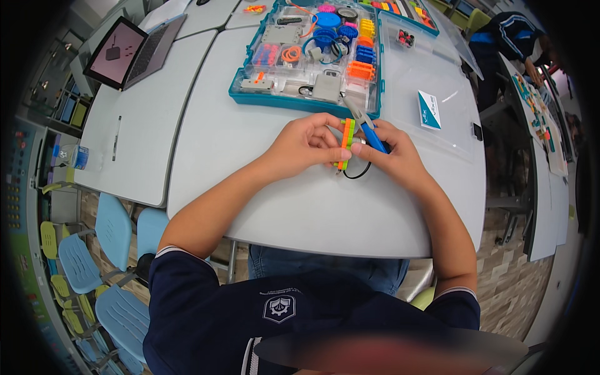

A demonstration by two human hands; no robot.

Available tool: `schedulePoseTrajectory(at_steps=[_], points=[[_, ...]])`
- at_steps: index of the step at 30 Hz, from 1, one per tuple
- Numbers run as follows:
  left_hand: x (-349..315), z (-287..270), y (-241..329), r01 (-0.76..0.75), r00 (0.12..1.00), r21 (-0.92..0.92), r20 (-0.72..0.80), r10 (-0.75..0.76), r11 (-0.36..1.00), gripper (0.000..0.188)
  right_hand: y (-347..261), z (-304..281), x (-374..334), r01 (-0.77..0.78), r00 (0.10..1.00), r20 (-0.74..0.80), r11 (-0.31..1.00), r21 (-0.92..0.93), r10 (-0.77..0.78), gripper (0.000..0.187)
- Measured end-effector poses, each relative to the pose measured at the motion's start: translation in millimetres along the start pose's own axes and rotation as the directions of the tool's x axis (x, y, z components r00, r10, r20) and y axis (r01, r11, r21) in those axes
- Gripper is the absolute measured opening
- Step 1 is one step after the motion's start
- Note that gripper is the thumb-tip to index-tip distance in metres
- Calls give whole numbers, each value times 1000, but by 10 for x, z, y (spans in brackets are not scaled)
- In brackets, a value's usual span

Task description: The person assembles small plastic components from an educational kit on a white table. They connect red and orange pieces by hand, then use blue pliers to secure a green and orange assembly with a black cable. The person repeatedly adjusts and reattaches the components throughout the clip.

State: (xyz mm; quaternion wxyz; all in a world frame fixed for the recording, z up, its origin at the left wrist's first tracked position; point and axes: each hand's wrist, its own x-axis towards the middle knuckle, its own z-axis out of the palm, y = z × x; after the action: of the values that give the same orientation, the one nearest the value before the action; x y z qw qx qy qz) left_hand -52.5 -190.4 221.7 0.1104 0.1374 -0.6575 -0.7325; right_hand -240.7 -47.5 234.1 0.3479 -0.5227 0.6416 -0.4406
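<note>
Over the near middle of the table, both hands are closed on a small assembly of orange and green plastic building beams (345, 140). My left hand (307, 142) pinches it from the left, thumb on the near side. My right hand (394, 155) presses its thumb against the assembly's right side. A blue-handled tool (373, 136) with a grey head runs through the right hand, pointing up and left toward the kit box; its lower end is hidden by the fingers. Below the hands curves a black cable (360, 174), its connection partly hidden.
Beyond my hands, a teal-edged kit box (269, 99) holds colourful plastic parts. A clear plastic lid (400, 87) lies right of it with a white-and-teal card (429, 110). An open laptop (128, 56) and a pen (117, 139) are left. Another person (509, 34) works at the far right.
</note>
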Motion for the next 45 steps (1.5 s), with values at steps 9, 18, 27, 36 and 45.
schedulePoseTrajectory(at_steps=[9,18,27,36,45], points=[[-18,9,46,30,999,-41,-22,-31,999,37,44,-19,12,-17,999,41,997,81,14,30],[-12,33,75,118,993,-61,-16,-119,991,30,4,-14,-9,-4,998,67,999,52,0,32],[30,-62,95,206,975,-35,97,-202,978,34,12,-22,3,17,994,105,999,31,-20,30],[28,-72,96,205,971,-39,133,-198,978,35,20,-29,4,19,993,120,1000,19,-21,29],[25,-77,96,197,972,-11,132,-193,980,40,25,-32,6,21,992,123,1000,8,-21,31]])
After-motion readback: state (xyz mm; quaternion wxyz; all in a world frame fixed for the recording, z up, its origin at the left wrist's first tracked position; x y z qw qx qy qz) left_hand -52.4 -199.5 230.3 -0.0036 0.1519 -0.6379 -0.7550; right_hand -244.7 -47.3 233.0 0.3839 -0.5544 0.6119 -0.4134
